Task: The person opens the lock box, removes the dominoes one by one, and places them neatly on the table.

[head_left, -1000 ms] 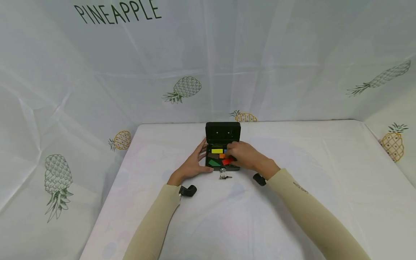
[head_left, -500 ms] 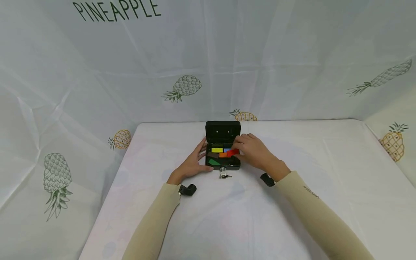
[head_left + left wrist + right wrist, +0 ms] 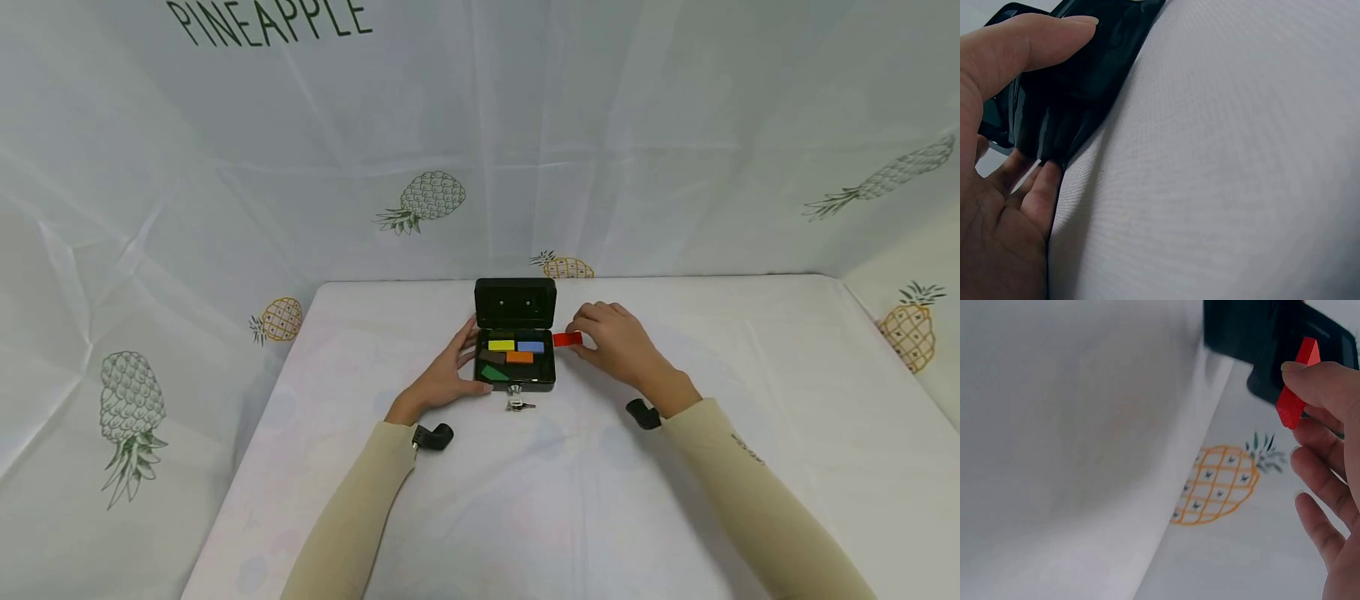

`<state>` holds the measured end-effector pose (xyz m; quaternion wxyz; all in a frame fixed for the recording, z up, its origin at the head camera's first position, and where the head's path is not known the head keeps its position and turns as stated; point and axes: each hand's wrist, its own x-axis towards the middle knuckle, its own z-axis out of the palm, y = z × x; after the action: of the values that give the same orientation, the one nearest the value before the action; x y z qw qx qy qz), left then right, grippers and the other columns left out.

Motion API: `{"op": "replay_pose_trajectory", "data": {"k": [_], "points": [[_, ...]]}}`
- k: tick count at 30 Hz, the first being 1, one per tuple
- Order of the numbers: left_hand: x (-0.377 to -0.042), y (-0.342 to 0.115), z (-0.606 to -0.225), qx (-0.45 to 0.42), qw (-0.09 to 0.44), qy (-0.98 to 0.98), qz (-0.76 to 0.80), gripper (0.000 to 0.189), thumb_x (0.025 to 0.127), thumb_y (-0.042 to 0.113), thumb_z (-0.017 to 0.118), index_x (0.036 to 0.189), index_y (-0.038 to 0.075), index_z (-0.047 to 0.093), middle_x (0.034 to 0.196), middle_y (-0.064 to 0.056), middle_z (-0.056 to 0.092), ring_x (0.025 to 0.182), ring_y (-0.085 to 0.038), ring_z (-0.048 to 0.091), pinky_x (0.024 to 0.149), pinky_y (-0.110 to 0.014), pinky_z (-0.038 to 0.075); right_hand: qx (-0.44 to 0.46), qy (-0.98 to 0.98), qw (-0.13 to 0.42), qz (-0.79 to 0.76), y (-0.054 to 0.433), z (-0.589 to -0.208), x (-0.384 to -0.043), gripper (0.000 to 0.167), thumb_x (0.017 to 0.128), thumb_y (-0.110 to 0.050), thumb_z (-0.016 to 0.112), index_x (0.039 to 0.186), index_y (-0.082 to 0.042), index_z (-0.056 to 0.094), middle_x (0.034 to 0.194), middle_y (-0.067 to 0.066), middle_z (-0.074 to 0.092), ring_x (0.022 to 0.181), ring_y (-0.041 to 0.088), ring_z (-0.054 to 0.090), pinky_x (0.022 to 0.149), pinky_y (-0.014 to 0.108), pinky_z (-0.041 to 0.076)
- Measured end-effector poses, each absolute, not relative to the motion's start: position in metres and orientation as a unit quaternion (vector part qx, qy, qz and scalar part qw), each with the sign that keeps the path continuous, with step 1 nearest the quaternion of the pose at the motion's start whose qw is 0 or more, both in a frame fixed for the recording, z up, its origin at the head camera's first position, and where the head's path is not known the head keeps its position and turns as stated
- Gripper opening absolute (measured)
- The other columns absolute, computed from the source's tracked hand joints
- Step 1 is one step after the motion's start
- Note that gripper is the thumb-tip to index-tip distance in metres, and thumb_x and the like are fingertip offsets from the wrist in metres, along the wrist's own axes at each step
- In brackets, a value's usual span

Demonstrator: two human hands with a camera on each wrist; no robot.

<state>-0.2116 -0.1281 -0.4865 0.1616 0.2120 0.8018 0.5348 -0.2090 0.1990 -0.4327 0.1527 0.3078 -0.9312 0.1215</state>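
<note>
A small black cash box (image 3: 534, 383) with its lid (image 3: 515, 302) raised stands on the table. Inside lie a yellow block (image 3: 501, 345), a blue block (image 3: 530, 347), an orange block (image 3: 520, 357), a dark brown block (image 3: 492, 357) and a tilted green block (image 3: 493, 372). My left hand (image 3: 441, 382) rests against the box's left side, fingers extended along it and the thumb (image 3: 1054, 37) across its front. Just right of the box, my right hand (image 3: 617, 343) pinches a red block (image 3: 1297, 387) between thumb and fingers, the other fingers spread apart.
A silver lock with a key (image 3: 516, 402) is at the box's front. White cloth covers the table (image 3: 480, 500), and a pineapple-printed sheet (image 3: 675, 167) hangs behind it. Black wrist cameras sit under both wrists.
My right hand has lifted the red block out of the box and carried it right, past the box's right side. My left hand stays at the left side.
</note>
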Motion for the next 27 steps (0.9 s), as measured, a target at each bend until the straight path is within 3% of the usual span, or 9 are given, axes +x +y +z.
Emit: {"op": "replay_pose_trajectory", "data": {"k": [17,27], "points": [[-0.211,-0.128,-0.486,0.206,0.161,0.807,0.530,0.126,0.084,0.001,0.088,0.172,0.026,0.002,0.172,-0.017,0.021,0.157,-0.035,0.033,0.129,-0.042,0.033,0.242,-0.955,0.124,0.119,0.233,-0.449,-0.224,0.020,0.084,-0.004,0.088,0.102,-0.001,0.079,0.101,0.013,0.075,0.096,0.034,0.069,0.088,0.056,0.059],[-0.211,-0.128,-0.488,0.204,0.157,0.808,0.531,0.126,0.084,0.002,0.088,0.172,0.027,0.003,0.172,-0.017,0.022,0.157,-0.035,0.033,0.129,-0.043,0.034,0.221,-0.963,0.094,0.125,0.238,-0.455,-0.232,0.020,0.085,-0.002,0.087,0.104,0.001,0.080,0.099,0.015,0.075,0.093,0.034,0.070,0.086,0.054,0.060]]}}
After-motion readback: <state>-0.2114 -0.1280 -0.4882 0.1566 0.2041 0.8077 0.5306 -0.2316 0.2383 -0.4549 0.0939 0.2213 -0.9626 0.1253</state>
